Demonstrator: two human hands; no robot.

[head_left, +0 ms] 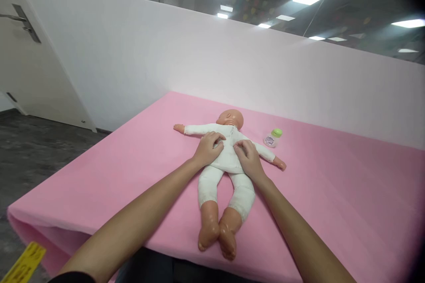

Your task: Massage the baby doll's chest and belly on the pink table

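A baby doll (226, 172) in a white bodysuit lies on its back on the pink table (332, 203), head toward the wall, arms spread, bare feet near the front edge. My left hand (207, 148) rests on the left side of the doll's chest, fingers pinching the white fabric. My right hand (248, 157) lies on the right side of the chest, fingers curled on the same fabric. Both hands meet near the middle of the torso.
A small baby bottle (273, 138) with a green cap lies on the table just right of the doll's shoulder. A white partition wall (199, 57) stands behind the table. A door (29, 44) and dark floor are at the left.
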